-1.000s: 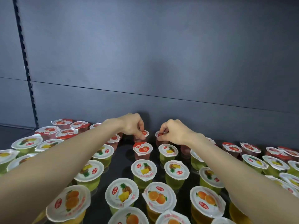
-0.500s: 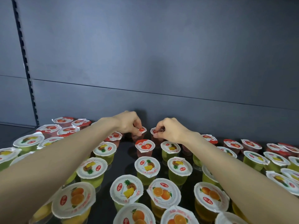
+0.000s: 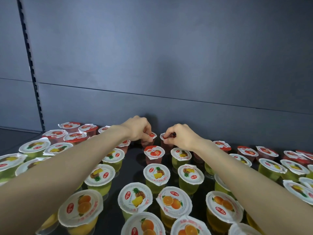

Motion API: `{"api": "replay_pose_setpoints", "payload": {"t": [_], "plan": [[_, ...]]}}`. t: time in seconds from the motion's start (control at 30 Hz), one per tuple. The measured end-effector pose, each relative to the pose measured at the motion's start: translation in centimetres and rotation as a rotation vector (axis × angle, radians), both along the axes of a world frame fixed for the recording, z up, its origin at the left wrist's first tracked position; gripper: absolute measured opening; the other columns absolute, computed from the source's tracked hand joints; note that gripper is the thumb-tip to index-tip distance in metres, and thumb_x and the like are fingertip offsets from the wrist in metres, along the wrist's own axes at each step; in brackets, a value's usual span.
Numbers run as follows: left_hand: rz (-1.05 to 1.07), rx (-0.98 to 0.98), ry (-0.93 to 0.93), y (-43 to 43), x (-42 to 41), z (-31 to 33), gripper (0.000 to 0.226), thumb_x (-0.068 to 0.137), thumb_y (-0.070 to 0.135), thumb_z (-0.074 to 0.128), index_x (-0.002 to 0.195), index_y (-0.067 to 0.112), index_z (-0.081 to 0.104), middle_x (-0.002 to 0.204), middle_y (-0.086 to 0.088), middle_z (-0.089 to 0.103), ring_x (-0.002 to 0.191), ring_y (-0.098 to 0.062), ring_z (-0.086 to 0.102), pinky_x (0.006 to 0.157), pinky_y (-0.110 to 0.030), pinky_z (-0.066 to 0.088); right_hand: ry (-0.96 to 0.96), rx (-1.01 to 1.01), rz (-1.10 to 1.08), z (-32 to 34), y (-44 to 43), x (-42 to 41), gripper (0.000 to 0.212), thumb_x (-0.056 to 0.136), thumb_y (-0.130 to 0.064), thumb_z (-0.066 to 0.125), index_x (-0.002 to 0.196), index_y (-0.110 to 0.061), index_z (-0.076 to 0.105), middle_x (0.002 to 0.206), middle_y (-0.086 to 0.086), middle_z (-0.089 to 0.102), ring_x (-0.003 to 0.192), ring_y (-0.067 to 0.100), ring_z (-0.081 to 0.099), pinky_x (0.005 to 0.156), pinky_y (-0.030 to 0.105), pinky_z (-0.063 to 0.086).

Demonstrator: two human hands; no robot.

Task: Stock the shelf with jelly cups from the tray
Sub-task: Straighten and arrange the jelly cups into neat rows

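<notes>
Both arms reach to the back of the dark shelf [image 3: 133,168]. My left hand [image 3: 138,130] pinches the lid of a red strawberry jelly cup [image 3: 152,135] near the back wall. Just to the right, my right hand [image 3: 180,136] pinches the lid of a second strawberry cup [image 3: 164,136]. Both cups stand close to the wall, a small gap between them. In front of them stands another strawberry cup [image 3: 154,154], then rows of pineapple cups [image 3: 156,174] and orange cups [image 3: 174,201]. No tray is in view.
Several jelly cups fill the shelf on both sides under my forearms, strawberry ones [image 3: 248,152] at the back. A grey back wall [image 3: 169,65] rises right behind the hands. A slotted upright [image 3: 31,65] runs down the left.
Both hands have pushed a little further toward the back wall with their cups, and the view has tilted slightly; the grips look the same.
</notes>
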State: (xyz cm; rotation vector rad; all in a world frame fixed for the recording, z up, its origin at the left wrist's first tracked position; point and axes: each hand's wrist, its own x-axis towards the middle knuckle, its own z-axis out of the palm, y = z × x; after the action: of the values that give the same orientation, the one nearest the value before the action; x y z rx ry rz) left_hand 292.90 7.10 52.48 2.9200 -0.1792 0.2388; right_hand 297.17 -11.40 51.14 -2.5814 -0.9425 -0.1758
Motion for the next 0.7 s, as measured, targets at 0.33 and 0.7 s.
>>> {"api": "replay_pose_setpoints", "payload": {"t": [0.33, 0.7], "plan": [[-0.027, -0.03, 0.086, -1.0, -2.0, 1.0, 0.028, 0.092, 0.04, 0.055, 0.086, 0.015, 0.066, 0.098, -0.004, 0.068, 0.095, -0.02, 0.059, 0.086, -0.036, 0.048, -0.031, -0.111, -0.004, 1.6, -0.3, -1.7, 0.024, 0.091, -0.027, 0.062, 0.11, -0.014, 0.068, 0.114, 0.005, 0.065, 0.096, 0.02, 0.061, 0.082, 0.035, 0.052], [-0.137, -0.009, 0.03, -2.7, -6.2, 1.7, 0.044, 0.089, 0.042, 0.059, 0.122, 0.013, 0.061, 0.122, -0.003, 0.062, 0.109, -0.02, 0.057, 0.094, -0.035, 0.047, -0.091, -0.088, -0.043, 3.0, -3.1, -6.3, 0.027, 0.092, -0.026, 0.061, 0.117, -0.017, 0.063, 0.119, 0.002, 0.061, 0.095, 0.015, 0.057, 0.08, 0.027, 0.05]]}}
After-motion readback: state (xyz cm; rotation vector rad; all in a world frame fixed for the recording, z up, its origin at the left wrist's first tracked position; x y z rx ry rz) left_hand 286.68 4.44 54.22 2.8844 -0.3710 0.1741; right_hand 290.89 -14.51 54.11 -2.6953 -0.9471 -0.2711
